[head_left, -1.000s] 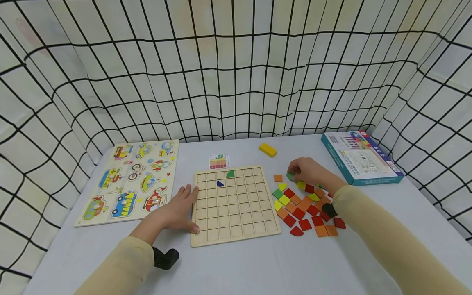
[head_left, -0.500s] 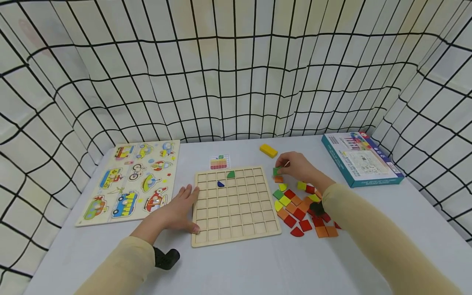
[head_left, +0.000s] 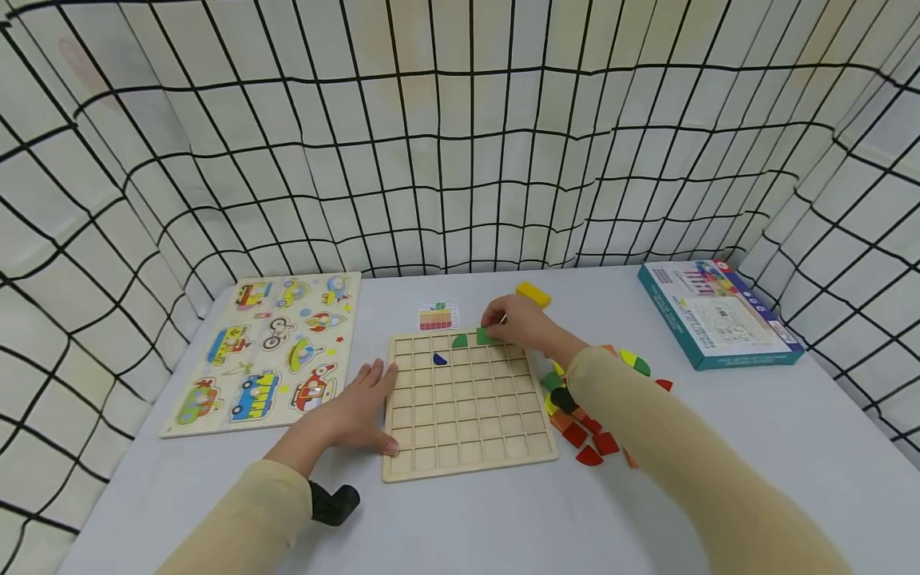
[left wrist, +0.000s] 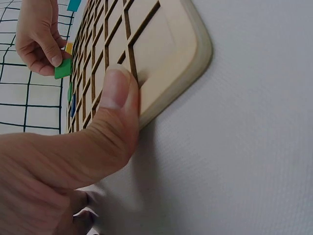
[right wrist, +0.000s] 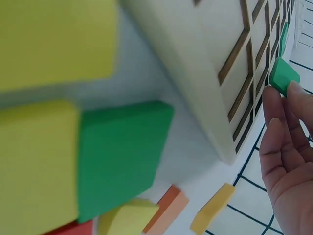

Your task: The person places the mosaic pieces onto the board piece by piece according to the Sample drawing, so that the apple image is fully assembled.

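Note:
My left hand (head_left: 359, 411) rests at the left edge of a wooden grid board (head_left: 460, 455), fingers spread along its side. In the left wrist view its thumb (left wrist: 116, 90) presses on the board near a rounded corner. My right hand (head_left: 523, 321) pinches a green square tile (right wrist: 284, 76) between thumb and fingers, right at the far row of the board. A green quarter-round tile (head_left: 460, 342) sits to the left of it in that row. One row nearer lies a small dark blue half-round tile (head_left: 440, 360).
Loose red, orange, yellow and green tiles (head_left: 575, 435) lie right of the board, partly under my right sleeve. Behind the board are a small pattern card (head_left: 438, 316) and a yellow block (head_left: 533, 294). A picture puzzle (head_left: 273, 363) lies left, a box (head_left: 726, 311) right; black netting (head_left: 446, 160) surrounds the table.
My right hand has carried the green square tile leftward from the loose tiles to the board's far row. The left hand has stayed at the board's edge, and the head view has shifted slightly.

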### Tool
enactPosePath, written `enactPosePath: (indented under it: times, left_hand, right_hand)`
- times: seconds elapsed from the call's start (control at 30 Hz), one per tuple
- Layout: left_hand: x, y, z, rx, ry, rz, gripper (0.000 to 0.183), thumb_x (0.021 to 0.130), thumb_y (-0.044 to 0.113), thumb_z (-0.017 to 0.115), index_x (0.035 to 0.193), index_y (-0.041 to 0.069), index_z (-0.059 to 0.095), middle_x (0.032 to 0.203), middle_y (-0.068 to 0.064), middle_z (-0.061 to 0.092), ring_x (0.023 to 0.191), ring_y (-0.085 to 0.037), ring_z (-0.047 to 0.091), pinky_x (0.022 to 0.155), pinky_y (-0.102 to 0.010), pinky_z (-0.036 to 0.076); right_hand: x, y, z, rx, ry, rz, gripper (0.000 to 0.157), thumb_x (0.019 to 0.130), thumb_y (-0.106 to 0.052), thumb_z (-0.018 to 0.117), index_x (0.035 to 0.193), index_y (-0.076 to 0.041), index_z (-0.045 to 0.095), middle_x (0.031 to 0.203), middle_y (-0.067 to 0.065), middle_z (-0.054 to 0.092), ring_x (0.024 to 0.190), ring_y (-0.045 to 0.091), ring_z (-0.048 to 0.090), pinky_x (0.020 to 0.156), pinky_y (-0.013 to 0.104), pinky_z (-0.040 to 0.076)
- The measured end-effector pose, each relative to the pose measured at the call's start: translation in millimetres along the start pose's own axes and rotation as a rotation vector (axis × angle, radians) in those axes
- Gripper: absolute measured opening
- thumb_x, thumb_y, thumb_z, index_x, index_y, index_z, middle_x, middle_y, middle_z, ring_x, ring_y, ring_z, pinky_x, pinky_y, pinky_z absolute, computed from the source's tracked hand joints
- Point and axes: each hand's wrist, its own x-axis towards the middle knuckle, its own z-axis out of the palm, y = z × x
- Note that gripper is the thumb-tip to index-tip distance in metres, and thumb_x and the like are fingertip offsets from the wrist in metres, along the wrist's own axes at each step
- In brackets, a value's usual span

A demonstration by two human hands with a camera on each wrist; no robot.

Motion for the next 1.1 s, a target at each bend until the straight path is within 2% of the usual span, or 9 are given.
enactPosePath:
  times: [0.43,0.63,0.93,1.1]
  left_hand:
    - [-1.9,4.5,-0.8,0.004,0.014,0.005,0.12,0.075,0.032,0.091,0.161,-0.005,0.016,0.168,-0.032,0.004,0.156,-0.051,0.001,0.125,-0.065,0.016]
    - [-1.4,3.8,0.4,-0.002,0.014,0.005,0.121,0.074,0.032,0.091,0.161,-0.005,0.016,0.168,-0.032,0.004,0.156,-0.052,0.001,0.125,-0.066,0.016]
    - [-1.7,3.1,0.9,-0.002,0.018,-0.004,0.121,0.074,0.032,0.092,0.161,-0.004,0.017,0.168,-0.032,0.005,0.156,-0.052,0.002,0.125,-0.066,0.016]
    - [-1.0,1.7,1.2,0.0,0.02,-0.009,0.12,0.074,0.033,0.092,0.161,-0.004,0.017,0.168,-0.032,0.005,0.156,-0.052,0.002,0.125,-0.065,0.016]
  right_hand:
    - [13.5,-8.2,5.8,-0.083,-0.033,-0.001,0.006,0.098,-0.011,0.069,0.099,-0.008,0.074,0.102,0.006,0.073,0.092,0.019,0.06,0.091,0.033,0.055]
    - [16.8,-8.5,10.0,-0.128,-0.05,0.011,0.007,0.098,-0.013,0.069,0.101,-0.008,0.074,0.103,0.006,0.073,0.093,0.019,0.06,0.092,0.033,0.054]
    - [14.8,-8.1,10.0,-0.14,-0.056,0.003,0.014,0.099,-0.015,0.068,0.106,-0.008,0.077,0.106,0.006,0.076,0.095,0.019,0.063,0.093,0.033,0.056]
    - [8.0,-5.9,3.6,-0.11,-0.053,0.018,0.016,0.1,-0.015,0.066,0.111,-0.007,0.076,0.11,0.007,0.074,0.096,0.02,0.062,0.091,0.033,0.056]
